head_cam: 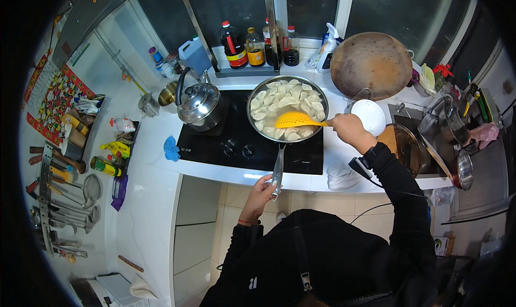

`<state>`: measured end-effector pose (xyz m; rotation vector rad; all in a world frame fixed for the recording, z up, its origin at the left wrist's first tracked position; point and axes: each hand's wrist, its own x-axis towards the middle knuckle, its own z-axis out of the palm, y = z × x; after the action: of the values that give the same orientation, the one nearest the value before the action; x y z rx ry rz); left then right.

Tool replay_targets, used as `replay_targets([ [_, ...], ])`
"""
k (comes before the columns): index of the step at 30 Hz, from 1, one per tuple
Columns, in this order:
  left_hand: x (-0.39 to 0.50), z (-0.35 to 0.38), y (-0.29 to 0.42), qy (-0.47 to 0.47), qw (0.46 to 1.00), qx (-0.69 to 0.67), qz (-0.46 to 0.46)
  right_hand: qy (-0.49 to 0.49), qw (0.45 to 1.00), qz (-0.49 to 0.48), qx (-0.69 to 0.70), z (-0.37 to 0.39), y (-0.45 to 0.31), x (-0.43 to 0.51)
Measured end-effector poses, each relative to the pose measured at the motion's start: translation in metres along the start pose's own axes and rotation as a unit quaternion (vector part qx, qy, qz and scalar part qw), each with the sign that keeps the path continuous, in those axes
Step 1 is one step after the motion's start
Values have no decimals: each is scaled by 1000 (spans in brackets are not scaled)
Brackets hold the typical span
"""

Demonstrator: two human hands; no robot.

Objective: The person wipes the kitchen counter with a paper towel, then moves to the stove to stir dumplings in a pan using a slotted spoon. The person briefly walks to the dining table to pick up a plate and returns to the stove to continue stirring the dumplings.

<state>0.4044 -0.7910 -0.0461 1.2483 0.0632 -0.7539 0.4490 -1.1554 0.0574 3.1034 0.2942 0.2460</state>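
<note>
A metal pan [250, 123] full of dumplings [296, 91] in cloudy liquid sits on the right part of a black glass cooktop [209, 147]. My left hand [260, 196] is at the pan's long metal handle [278, 168], with fingers around its end. In my right hand [350, 131], right of the pan, is the handle of a yellow slotted ladle [293, 120]. The ladle's perforated bowl lies over the dumplings in the lower middle of the pan. Just beyond my right hand is a white bowl [369, 117].
A steel kettle [199, 101] stands on the cooktop's left. Sauce bottles [234, 47] line the windowsill. A round wooden board [371, 65] leans behind the counter, near the sink [403, 110]. A white cloth [342, 176] and a blue cloth [171, 148] lie beside the cooktop.
</note>
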Motion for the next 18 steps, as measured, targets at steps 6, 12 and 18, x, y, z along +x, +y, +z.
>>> replay_targets([
  [6, 0, -1, 0, -7, 1000, 2, 4, -19, 999, 23, 35, -23, 5, -5],
  [12, 1, -2, -1, -9, 1000, 7, 4, 12, 999, 27, 17, -91, 26, -5],
  [18, 3, -4, -2, -27, 1000, 11, 8, -27, 997, 6, -70, -170, 40, 2],
])
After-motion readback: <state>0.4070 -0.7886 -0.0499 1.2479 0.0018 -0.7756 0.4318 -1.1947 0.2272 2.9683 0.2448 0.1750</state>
